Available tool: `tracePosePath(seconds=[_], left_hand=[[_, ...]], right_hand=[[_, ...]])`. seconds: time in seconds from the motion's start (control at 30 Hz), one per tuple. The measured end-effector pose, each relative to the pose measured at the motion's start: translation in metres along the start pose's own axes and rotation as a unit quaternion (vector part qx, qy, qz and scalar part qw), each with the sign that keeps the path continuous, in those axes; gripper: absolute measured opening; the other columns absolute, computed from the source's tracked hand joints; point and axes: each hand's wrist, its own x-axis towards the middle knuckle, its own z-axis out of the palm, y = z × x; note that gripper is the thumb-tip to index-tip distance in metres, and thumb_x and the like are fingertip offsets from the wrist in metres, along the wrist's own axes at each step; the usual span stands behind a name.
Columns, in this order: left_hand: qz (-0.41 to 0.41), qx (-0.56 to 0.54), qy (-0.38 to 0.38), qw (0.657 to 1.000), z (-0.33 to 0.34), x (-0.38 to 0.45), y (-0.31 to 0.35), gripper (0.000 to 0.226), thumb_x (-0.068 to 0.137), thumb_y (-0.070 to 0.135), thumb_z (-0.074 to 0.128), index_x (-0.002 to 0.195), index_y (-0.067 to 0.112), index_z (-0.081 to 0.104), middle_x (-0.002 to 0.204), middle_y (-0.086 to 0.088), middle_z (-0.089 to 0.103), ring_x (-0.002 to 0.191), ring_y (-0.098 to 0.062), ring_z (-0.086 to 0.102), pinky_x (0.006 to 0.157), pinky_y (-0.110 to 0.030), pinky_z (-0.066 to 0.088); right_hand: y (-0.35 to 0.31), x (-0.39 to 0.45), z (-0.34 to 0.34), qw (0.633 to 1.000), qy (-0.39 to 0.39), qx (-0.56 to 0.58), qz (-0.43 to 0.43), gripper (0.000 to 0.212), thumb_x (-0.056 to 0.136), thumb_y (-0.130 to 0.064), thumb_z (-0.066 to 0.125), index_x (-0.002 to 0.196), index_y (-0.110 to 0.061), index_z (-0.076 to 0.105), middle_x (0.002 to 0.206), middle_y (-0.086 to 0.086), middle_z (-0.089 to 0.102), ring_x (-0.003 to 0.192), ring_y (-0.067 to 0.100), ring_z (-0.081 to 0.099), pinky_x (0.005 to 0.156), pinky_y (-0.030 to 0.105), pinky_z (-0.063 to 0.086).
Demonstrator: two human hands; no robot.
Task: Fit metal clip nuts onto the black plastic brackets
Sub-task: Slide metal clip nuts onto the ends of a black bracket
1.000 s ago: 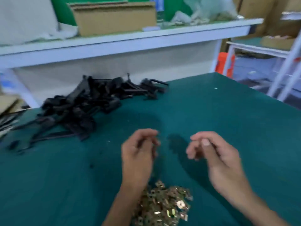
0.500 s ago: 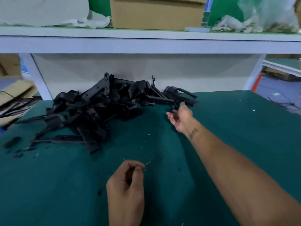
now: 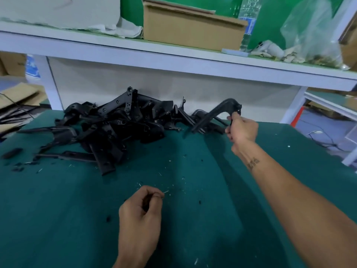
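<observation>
Black plastic bracket gripped by the right hand beside the bracket pile; left hand curled, contents indiscernible; cardboard box on the shelf above the table.

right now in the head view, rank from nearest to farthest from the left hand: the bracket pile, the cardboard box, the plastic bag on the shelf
From the left hand:
1. bracket pile, on the green table ahead, to the left.
2. cardboard box, on the shelf above the pile.
3. plastic bag, on the shelf's far right.

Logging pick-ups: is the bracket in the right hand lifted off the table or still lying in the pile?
Lifted: the right hand holds the bracket tilted above the table.
</observation>
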Motion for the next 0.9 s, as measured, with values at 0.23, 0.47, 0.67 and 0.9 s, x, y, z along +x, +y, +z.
tracePosePath(seconds=[0.23,0.47,0.67,0.9], left_hand=[[0.088,0.008,0.032,0.996,-0.003,-0.007,0.005,0.013,0.096,0.027,0.057,0.090,0.032,0.067,0.074,0.010,0.061,0.064,-0.006,0.054,0.059,-0.027,0.044],[0.190,-0.023,-0.020,0.981,0.004,-0.034,0.014,0.042,0.103,0.041,0.038,0.133,0.016,0.052,0.131,0.000,0.056,0.126,-0.025,0.053,0.098,-0.037,0.046],[0.286,0.196,0.123,0.930,-0.007,-0.027,0.014,0.096,0.086,0.025,0.066,0.155,-0.004,0.006,0.165,-0.017,-0.003,0.154,-0.031,0.000,0.124,-0.046,0.010],[0.257,0.374,0.182,0.872,-0.004,-0.028,0.019,0.129,0.086,0.067,0.063,0.151,-0.004,-0.022,0.159,-0.030,-0.017,0.149,-0.033,-0.025,0.123,-0.052,-0.008]], right_hand=[[-0.003,-0.089,-0.054,0.953,-0.239,0.185,-0.008,0.035,0.091,0.018,0.054,0.092,-0.008,0.077,0.077,0.004,0.073,0.061,0.017,0.063,0.061,0.022,0.054],[0.034,-0.179,-0.069,0.896,-0.380,0.025,-0.228,0.070,0.064,0.037,0.029,0.067,-0.018,0.072,0.111,0.004,0.061,0.092,0.021,0.070,0.086,0.027,0.050],[0.005,-0.183,-0.080,0.806,-0.441,-0.157,-0.361,0.050,0.070,0.010,0.036,0.060,-0.029,0.065,0.118,-0.005,0.055,0.101,0.018,0.065,0.091,0.044,0.051],[0.000,-0.177,-0.076,0.764,-0.436,-0.234,-0.415,0.040,0.070,0.022,0.053,0.065,-0.014,0.070,0.095,0.000,0.052,0.079,0.018,0.054,0.064,0.042,0.045]])
